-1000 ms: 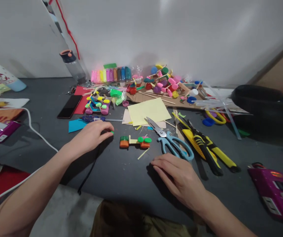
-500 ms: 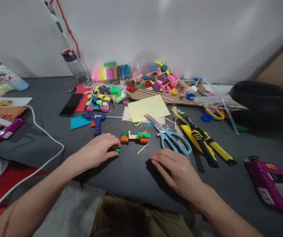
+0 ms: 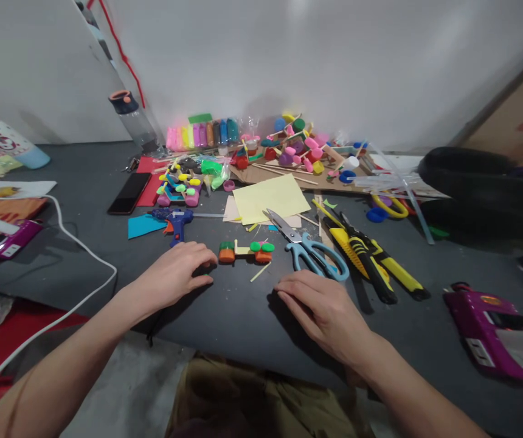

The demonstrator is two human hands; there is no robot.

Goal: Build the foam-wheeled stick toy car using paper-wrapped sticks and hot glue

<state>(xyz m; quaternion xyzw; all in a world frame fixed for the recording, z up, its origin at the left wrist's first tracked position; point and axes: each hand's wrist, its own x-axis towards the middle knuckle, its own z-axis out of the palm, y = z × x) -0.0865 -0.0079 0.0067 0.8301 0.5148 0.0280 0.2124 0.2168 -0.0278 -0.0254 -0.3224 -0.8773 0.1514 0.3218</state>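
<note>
My left hand is low over the dark table, fingers curled toward the thumb. A sliver of a green clay piece shows between them, mostly hidden. Just right of that hand lies a small toy car with a pale stick body and orange and green clay wheels; neither hand touches it. My right hand rests on the table with fingers and thumb pressed together; anything inside is out of sight. Close above it lie scissors with blue handles, and a thin stick piece lies to its upper left.
A blue glue gun and black phone lie left. Yellow paper is in the middle, yellow-black cutters right. Behind are clay models and clay packs. A white cable crosses the left; a purple device sits right.
The green clay piece, plainly visible at my left fingertips before, is now mostly hidden by that hand. My right hand stays almost still. The whole view has shifted slightly.
</note>
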